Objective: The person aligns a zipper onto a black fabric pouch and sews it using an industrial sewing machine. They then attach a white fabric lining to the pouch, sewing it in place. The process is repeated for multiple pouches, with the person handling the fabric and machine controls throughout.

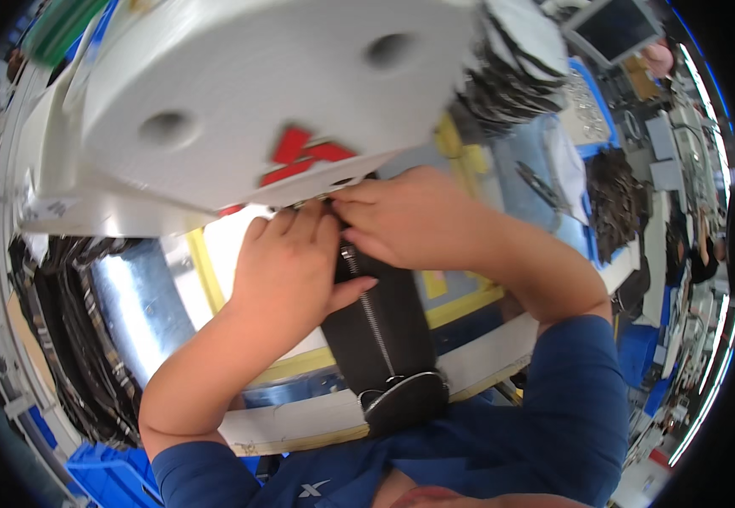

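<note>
A long black zippered fabric piece (393, 317) runs from under the white sewing machine head (300, 93) toward my body, with a silver zipper down its middle and a curved zipper at its near end. At its far left edge, my left hand (287, 267) grips the fabric with bent fingers, the thumb lying across near the zipper. Opposite it, my right hand (422, 220) pinches the far end just below the machine head, its fingertips close to the left ones. The machine hides the very end of the fabric, and what lies right under my fingertips is covered.
Dark fabric pieces (67, 322) are stacked at the left. To the right lie metal snips (541, 186), a blue tray (604, 97) of small metal parts and a heap of dark pieces (614, 203). A blue bin (118, 474) stands at lower left.
</note>
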Available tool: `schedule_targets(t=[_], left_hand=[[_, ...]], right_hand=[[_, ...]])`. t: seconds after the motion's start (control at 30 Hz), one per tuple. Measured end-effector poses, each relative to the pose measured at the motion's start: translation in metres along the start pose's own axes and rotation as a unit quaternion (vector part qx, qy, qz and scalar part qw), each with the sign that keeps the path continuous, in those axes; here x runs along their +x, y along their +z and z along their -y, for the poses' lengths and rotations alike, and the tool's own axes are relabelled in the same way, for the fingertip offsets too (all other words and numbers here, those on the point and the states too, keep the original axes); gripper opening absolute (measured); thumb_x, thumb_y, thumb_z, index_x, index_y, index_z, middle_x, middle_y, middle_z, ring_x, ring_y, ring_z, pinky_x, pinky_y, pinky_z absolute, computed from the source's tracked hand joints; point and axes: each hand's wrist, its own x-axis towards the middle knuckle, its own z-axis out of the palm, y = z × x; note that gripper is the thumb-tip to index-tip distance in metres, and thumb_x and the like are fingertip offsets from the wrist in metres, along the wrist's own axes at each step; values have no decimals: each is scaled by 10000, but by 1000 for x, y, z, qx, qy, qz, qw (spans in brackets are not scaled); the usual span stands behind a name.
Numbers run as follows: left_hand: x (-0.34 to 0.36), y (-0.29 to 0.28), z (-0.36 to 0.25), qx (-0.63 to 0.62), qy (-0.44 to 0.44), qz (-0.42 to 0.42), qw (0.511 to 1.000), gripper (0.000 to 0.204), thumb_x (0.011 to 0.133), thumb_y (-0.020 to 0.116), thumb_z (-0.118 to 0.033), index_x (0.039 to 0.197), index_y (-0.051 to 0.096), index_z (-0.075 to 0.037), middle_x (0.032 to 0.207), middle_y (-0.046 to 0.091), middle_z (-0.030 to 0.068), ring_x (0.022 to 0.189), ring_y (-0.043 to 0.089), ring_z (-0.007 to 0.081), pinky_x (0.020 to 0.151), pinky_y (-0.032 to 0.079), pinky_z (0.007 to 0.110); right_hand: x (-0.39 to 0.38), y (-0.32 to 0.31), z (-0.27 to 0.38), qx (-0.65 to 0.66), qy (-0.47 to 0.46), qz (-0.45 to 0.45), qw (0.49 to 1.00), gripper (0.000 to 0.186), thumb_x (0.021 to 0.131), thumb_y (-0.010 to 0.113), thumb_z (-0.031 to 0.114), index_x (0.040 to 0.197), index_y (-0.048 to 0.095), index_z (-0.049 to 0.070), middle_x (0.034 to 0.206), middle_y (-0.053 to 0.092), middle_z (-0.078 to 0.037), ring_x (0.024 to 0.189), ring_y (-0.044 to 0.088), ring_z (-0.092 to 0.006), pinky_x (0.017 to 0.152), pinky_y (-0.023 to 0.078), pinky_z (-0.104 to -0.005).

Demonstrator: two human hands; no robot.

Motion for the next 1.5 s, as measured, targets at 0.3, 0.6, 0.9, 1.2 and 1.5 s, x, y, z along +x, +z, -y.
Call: schedule_targets(t=[0.3, 0.6, 0.9, 1.2, 1.5], left_hand=[[1, 13, -7, -16, 82, -30, 996, 956, 712, 919, -536, 1404, 622, 54, 1555, 577, 232, 1410, 558, 418, 1179, 404, 532], [0, 31, -7, 18, 90, -86, 992, 831, 883, 773, -596, 1391, 641, 48, 1506, 615, 226, 1362, 595, 391, 1168, 414, 518], [3, 33, -4, -9, 107, -90, 990, 804, 889, 774, -578, 1375, 644, 49, 1506, 608, 234, 1353, 590, 405, 1148, 423, 527], [0, 27, -6, -21, 195, -130, 972, 530, 844, 852, -373, 1205, 745, 1, 1225, 719, 168, 1176, 681, 348, 1056, 532, 483], [-3, 33, -2, -70, 130, -113, 983, 631, 891, 834, -398, 1372, 678, -19, 1394, 673, 201, 1285, 660, 380, 1129, 514, 487]], right_hand=[[-19, -18, -6, -6, 44, 88, 995, 269, 1005, 680, 294, 1128, 772, 72, 1227, 748, -41, 958, 758, -247, 731, 622, -413], [-116, -124, -92, 17, 447, -278, 850, 257, 966, 739, 319, 1020, 831, 86, 917, 806, -139, 864, 771, -332, 801, 598, -409], [-251, -104, -305, -251, 636, 51, 728, 350, 871, 692, 180, 1101, 787, -66, 1191, 758, -304, 1144, 746, -423, 1018, 590, -508], [-197, -132, -230, -326, 634, -31, 700, 260, 908, 668, 164, 1038, 796, -21, 1137, 782, -270, 1071, 759, -441, 956, 600, -523], [-48, -74, -11, 166, 133, -49, 976, 146, 905, 799, 135, 985, 806, 13, 866, 752, -154, 793, 723, -331, 726, 556, -404]])
